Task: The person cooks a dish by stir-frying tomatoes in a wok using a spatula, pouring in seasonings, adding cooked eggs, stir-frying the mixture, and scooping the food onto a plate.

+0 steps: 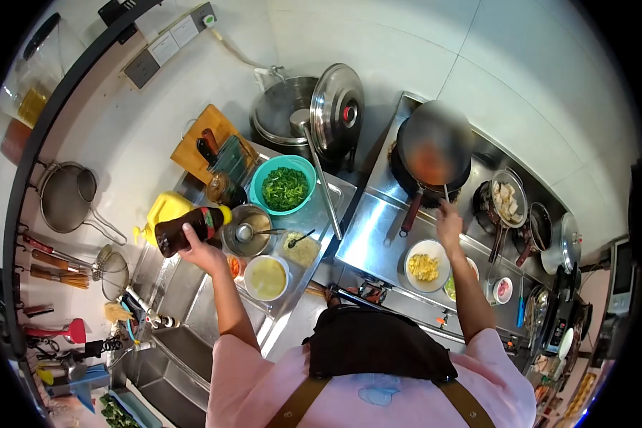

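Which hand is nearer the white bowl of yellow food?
Right. The right hand is just beyond the white bowl, toward the wok; the left hand is well off to its left, holding a dark bottle.

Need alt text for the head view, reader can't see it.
Cooking seen from above: the person's left hand holds a dark bottle while the right hand grips a utensil reaching toward a wok with reddish contents. A teal bowl of chopped greens stands to the left; a white bowl of yellow food sits by the right forearm.
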Available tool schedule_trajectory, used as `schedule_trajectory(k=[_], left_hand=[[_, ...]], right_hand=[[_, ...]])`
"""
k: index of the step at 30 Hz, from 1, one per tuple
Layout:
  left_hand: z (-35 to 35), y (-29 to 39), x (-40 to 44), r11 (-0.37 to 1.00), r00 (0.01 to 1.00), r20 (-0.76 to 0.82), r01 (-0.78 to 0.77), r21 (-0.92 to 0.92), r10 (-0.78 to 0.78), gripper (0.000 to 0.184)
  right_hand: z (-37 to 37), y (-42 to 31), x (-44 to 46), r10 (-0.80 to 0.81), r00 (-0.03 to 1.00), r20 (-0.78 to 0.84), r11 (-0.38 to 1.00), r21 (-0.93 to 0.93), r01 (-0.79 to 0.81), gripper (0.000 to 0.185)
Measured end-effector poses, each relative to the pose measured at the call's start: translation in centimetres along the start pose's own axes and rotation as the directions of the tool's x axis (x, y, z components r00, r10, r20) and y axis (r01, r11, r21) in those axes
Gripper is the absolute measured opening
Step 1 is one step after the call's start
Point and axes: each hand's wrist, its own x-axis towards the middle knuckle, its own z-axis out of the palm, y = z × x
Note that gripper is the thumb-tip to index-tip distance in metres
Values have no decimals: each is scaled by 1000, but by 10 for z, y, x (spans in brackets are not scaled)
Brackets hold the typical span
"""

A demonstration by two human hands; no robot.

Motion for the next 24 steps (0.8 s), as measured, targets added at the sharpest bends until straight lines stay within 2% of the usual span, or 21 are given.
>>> schedule_trajectory(k=[1,2,3,4,6,7,9,11,12,13,15,16,17,18,19,20,21,22,24], left_hand=[[12,12,-11,982,998,42,50,-182,-43,48],[15,14,-23,950,976,121,206,-236,-181,52],[32,29,-47,878,926,198,371,-304,-322,54],[37,14,-61,830,889,254,451,-330,-382,54],[58,3,-100,737,802,378,584,-339,-462,54],[75,8,-127,698,755,447,637,-327,-480,54],[101,8,-171,671,684,539,691,-267,-491,49],[121,0,-209,692,617,648,697,-187,-447,45],[129,-5,-223,682,572,673,719,-135,-470,40],[137,-13,-235,672,532,690,735,-88,-491,38],[159,-21,-259,649,500,703,758,-71,-507,37],[171,-28,-267,624,471,692,780,-38,-547,38],[188,-23,-277,566,439,688,823,-49,-578,40],[208,-18,-287,588,453,710,806,-68,-539,39],[227,-16,-296,608,465,731,789,-86,-500,37],[244,-27,-300,636,447,772,768,-73,-452,40],[265,-23,-311,706,479,792,703,-87,-379,40],[286,-32,-320,741,471,813,667,-74,-343,41],[324,-58,-339,821,448,843,571,-13,-298,42]], right_hand=[[1,-37,-1,-66,996,52,993,99,60,32],[25,-45,0,59,939,339,909,371,-192,32],[23,-86,-9,-43,924,380,928,358,-105,37],[24,-129,-19,-48,861,506,789,548,-278,43],[46,-173,-28,-125,694,709,570,624,-535,57],[35,-205,-32,-82,690,719,470,639,-609,63],[26,-224,-28,-27,722,692,410,666,-623,62],[40,-198,-25,91,802,591,407,713,-571,57],[39,-183,-25,165,813,558,350,737,-578,54],[39,-168,-23,240,789,565,239,754,-613,48],[26,-136,-24,266,791,552,73,806,-587,38],[27,-116,-19,289,722,629,-159,775,-612,36],[25,-94,-16,300,751,588,-39,794,-607,35],[27,-61,-14,301,863,406,263,834,-485,32],[42,-13,-5,218,969,114,782,574,-243,30],[19,3,-4,177,978,-106,971,180,-156,32],[-6,18,-1,182,969,-170,973,-109,-202,35],[-18,25,-3,235,934,-269,951,-136,-279,34],[-4,81,-3,372,928,1,925,87,-371,33]])
